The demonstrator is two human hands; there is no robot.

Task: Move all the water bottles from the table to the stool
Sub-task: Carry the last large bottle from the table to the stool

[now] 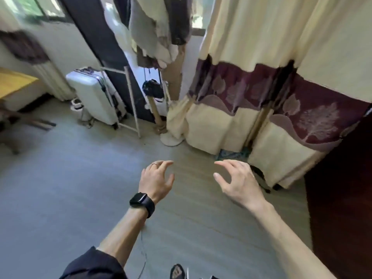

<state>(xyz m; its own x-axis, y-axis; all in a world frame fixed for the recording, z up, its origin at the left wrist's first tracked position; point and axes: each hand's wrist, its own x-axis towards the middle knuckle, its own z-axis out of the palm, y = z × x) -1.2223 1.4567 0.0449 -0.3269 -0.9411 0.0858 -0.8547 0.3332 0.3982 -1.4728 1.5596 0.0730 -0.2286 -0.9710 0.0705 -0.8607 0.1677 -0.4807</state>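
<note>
Over the grey floor (pixel 60 188), both hands are held out in front of the person, level with each other and apart, palms facing inward. Left hand (pixel 156 181): fingers spread and loosely curled, holding nothing; a ring (pixel 154 163) sits on one finger and a black watch (pixel 142 203) on the wrist, with a dark sleeve (pixel 92 264) pushed up the forearm. Right hand (pixel 239 181): fingers likewise open and curved, thumb apart from them, holding nothing; the forearm is bare. No water bottle shows anywhere in view, and no stool can be identified. Far to the left of the left hand, the corner of a yellow-topped table (pixel 14 83) enters the picture; its visible part is bare. Beyond the left hand stands a white suitcase (pixel 94 97) beside a thin white rack (pixel 130 101). Beyond the right hand hangs a cream curtain with a maroon band (pixel 251 85), reaching nearly to the floor. Near the bottom edge, below both hands, a sandalled foot (pixel 177 271) shows. The picture is somewhat blurred.
</note>
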